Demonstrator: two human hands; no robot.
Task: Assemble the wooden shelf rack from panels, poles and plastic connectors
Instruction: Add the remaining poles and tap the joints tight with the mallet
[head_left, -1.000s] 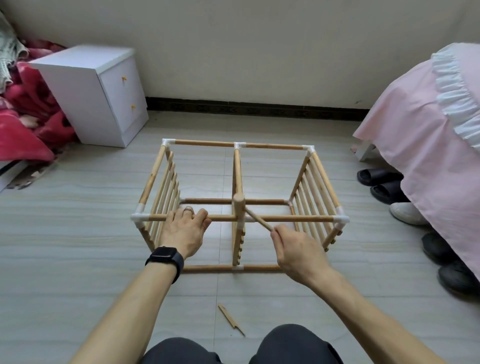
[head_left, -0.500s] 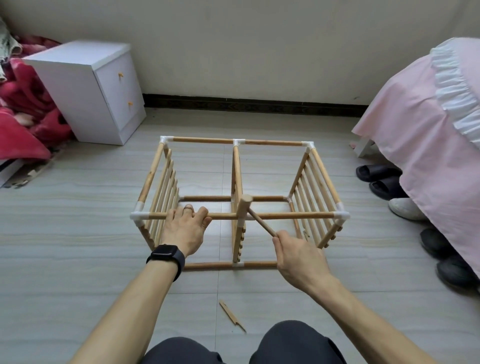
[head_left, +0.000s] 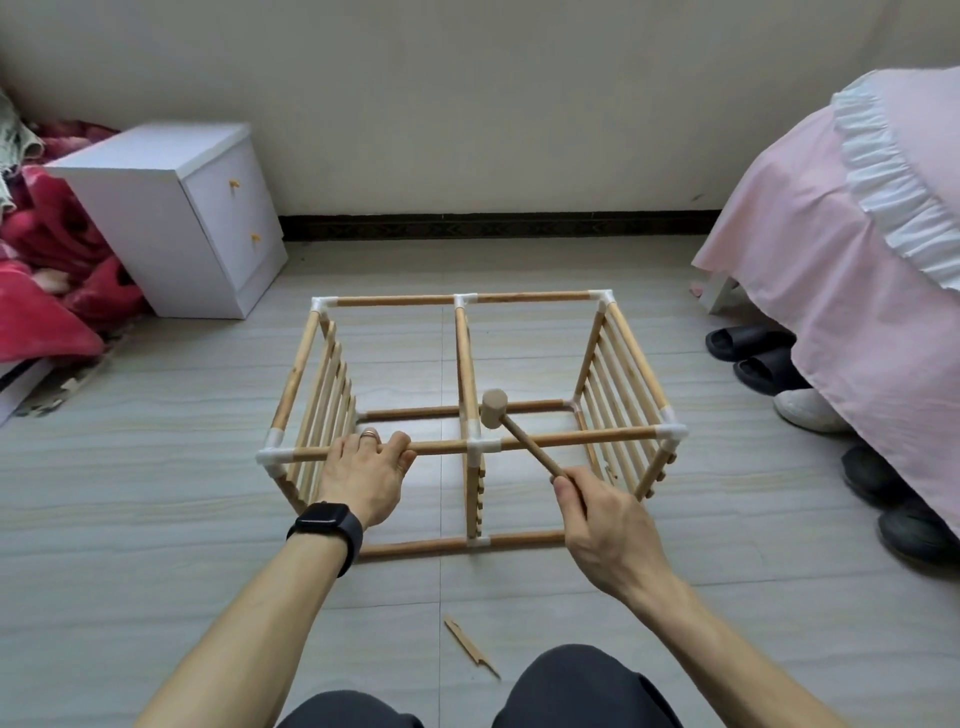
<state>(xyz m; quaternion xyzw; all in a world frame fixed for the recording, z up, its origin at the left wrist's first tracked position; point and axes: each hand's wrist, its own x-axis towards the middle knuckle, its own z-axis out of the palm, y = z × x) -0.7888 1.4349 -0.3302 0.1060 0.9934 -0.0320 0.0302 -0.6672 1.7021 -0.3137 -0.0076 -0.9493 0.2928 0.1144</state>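
Observation:
The wooden shelf rack lies on its side on the tiled floor, with slatted panels at left, middle and right joined by poles and white plastic connectors. My left hand grips the near top pole left of the middle connector. My right hand holds the handle of a small wooden mallet, whose head hovers just above and behind that middle connector.
A white two-drawer cabinet stands at the back left beside red bedding. A pink-covered bed fills the right, with several shoes under it. A wood splinter lies on the floor by my knees.
The mallet head has lifted up and slightly right off the middle connector. My left hand keeps its grip on the pole.

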